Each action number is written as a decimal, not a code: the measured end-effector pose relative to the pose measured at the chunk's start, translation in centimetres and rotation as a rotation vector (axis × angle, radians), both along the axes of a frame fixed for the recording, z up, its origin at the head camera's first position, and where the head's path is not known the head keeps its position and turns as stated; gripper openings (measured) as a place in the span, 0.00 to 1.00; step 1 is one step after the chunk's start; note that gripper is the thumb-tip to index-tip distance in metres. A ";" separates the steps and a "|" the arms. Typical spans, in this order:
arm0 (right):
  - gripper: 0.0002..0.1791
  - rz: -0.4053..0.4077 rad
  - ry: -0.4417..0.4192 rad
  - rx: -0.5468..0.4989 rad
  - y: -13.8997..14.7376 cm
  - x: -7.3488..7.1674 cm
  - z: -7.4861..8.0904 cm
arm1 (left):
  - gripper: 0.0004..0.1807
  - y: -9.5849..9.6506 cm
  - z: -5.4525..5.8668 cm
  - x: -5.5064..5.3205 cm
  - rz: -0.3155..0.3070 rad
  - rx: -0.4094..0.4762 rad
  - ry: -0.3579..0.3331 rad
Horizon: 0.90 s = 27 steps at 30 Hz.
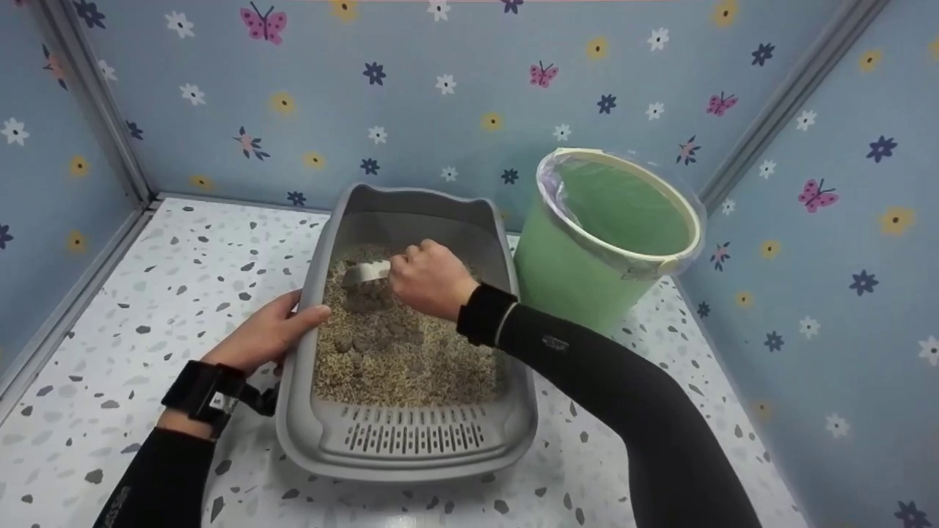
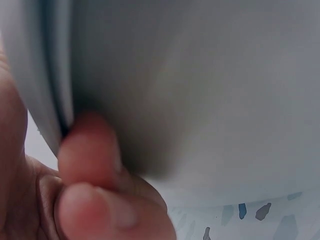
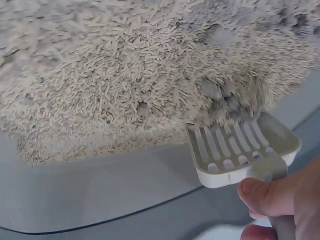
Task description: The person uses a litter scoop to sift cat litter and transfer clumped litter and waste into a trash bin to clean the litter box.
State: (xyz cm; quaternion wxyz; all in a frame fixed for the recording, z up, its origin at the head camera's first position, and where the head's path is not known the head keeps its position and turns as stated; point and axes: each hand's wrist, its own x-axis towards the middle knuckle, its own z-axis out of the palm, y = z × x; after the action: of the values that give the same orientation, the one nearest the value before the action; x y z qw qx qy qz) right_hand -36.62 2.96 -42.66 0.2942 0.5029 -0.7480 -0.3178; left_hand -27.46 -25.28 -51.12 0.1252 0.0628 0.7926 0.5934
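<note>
A grey litter box [image 1: 411, 469] holds pale pellet litter [image 1: 411, 374] with several dark clumps in it. My right hand [image 1: 433, 279] grips the handle of a white slotted litter scoop [image 1: 367, 273] over the far left part of the litter. In the right wrist view the front edge of the scoop [image 3: 235, 145] meets the pellets and grey clumps [image 3: 220, 95], and the thumb lies along its handle. My left hand [image 1: 264, 330] holds the box's left rim, thumb on top; in the left wrist view its curled fingers [image 2: 95, 155] are beneath the rim.
Right of the box stands a green bin [image 1: 587, 271] lined with a clear bag [image 1: 554, 187]. The white speckled surface [image 1: 183, 293] lies under both. Blue flowered panels [image 1: 440, 110] close off the back and both sides.
</note>
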 end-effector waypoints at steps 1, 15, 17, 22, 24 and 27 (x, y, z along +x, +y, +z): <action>0.17 -0.002 0.005 -0.026 0.1 -0.1 0.2 | 0.48 -0.1 0.0 0.0 0.002 -0.003 0.000; 0.22 -0.291 -0.031 0.042 -4.1 -3.3 -1.8 | 0.48 0.5 -0.2 0.1 0.004 0.029 -0.003; 0.21 -0.295 -0.049 0.058 -4.5 -3.0 -2.2 | 0.48 0.4 -0.1 0.1 0.008 0.016 0.001; 0.19 -0.255 -0.102 0.054 -4.3 -1.8 -1.9 | 0.51 0.1 0.3 0.2 0.023 -0.011 -0.008; 0.19 -0.233 -0.130 0.021 -3.9 -1.2 -1.3 | 0.52 -0.1 0.3 0.2 0.023 -0.013 -0.010; 0.18 -0.211 -0.169 -0.028 -2.6 0.0 -0.3 | 0.52 0.1 0.1 0.2 0.018 -0.012 -0.010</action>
State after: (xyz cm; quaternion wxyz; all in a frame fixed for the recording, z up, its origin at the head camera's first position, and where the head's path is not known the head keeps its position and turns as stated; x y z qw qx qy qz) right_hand -36.61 0.37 -43.00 0.2020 0.4424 -0.8231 -0.2932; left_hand -27.30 -25.23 -51.02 0.1241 0.0521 0.7961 0.5900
